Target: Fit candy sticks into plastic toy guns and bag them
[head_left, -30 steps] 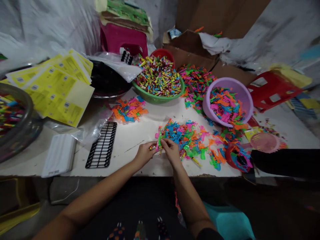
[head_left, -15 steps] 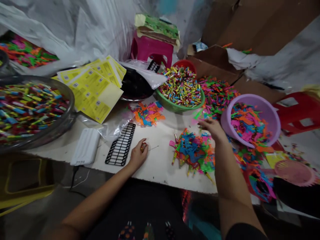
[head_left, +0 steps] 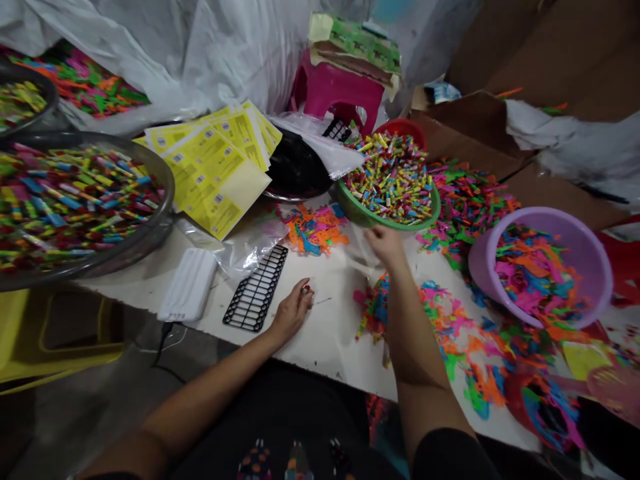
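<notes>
Piece – sm., partly red – in curled L grip, R grip state unclear.

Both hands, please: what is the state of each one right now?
Left hand: closed, holding a small red-ended piece.
Right hand: near the green basin; whether open or closed, or holding something, cannot be told.

The head-worn camera looks forward and down across the table from just above its near edge, in one wide view.
</notes>
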A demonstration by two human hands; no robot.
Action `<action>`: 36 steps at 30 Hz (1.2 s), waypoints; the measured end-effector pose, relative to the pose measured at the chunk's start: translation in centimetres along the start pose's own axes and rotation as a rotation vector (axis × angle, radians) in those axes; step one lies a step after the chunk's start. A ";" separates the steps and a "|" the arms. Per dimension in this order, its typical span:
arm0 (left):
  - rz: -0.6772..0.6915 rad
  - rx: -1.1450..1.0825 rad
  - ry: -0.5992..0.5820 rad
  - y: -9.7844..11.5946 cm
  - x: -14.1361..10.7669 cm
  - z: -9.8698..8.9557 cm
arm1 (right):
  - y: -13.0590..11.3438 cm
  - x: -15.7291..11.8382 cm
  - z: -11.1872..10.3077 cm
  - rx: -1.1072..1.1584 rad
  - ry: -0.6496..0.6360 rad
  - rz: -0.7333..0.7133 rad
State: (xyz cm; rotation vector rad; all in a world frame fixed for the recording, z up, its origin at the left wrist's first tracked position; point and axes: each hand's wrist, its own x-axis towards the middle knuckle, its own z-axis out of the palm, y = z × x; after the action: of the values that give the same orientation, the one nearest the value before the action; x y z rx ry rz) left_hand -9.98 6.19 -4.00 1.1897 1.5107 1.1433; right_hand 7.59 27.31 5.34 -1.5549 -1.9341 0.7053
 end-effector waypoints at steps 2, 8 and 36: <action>-0.007 0.008 -0.008 0.0 0.0 -0.1 | -1.5 -0.4 4.9 -0.168 -0.124 -0.116; -0.020 -0.041 0.022 0.2 0.1 -0.2 | -2.0 -1.3 9.2 -0.356 -0.270 -0.087; -0.122 -0.329 -0.125 6.7 -2.5 0.2 | -4.7 -19.2 5.2 0.801 0.155 0.281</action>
State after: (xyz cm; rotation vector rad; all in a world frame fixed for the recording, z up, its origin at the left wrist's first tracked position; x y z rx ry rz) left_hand -8.15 4.57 2.76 0.9148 1.2275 1.1601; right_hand 4.04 7.32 3.13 -1.2998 -1.0968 1.2420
